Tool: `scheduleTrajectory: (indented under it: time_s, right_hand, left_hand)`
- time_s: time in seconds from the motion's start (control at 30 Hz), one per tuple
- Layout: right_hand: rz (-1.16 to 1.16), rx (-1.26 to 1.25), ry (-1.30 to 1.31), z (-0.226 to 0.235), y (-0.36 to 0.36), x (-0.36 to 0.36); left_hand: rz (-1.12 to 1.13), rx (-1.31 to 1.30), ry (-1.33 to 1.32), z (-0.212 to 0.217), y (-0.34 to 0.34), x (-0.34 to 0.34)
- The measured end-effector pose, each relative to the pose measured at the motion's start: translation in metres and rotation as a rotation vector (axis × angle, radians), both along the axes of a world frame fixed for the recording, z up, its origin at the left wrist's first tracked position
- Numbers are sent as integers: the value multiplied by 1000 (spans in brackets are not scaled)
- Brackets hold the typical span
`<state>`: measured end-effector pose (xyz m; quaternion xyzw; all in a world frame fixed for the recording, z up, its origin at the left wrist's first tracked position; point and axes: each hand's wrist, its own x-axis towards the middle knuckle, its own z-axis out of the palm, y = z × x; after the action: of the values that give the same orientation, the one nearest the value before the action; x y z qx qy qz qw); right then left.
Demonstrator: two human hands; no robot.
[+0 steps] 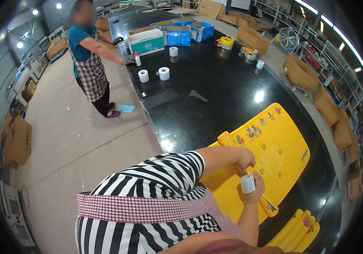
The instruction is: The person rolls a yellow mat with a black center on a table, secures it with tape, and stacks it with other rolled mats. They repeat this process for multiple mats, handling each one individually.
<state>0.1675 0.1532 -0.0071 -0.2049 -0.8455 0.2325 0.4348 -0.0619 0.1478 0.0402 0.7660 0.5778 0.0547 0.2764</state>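
My right hand (257, 189) is wrapped round a roll of white stickers or tape (247, 184), held over a yellow plastic panel (289, 156). Just beyond the roll, my left hand (245, 158) is bent downward with its fingers pinched together; whatever is between them is too small to make out. Cartoon figures and letter shapes decorate the panel, which has a raised rim and a ridge across it beneath my hands. Part of the panel is hidden by my arms and body.
Yellow tubes (294, 230) lie at the lower right of the black table (215, 114). White rolls (164, 73) and a small bottle (138, 59) stand farther off, near blue crates (177, 37) and a green-white box (146, 42). A co-worker (90, 59) stands at the left edge.
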Motion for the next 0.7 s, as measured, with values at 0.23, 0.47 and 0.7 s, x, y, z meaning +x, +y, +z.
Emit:
scheduleTrajectory:
  time_s: [0.23,0.47,0.7]
  right_hand:
    - [43,-305,26,-13,7,7]
    - [49,-307,31,-20,16,14]
    - [148,-768,134,-31,33,21]
  left_hand:
    - [12,35,-7,-2,0,2]
    - [30,9,-3,9,-4,4]
    - [37,-28,-5,10,-4,2]
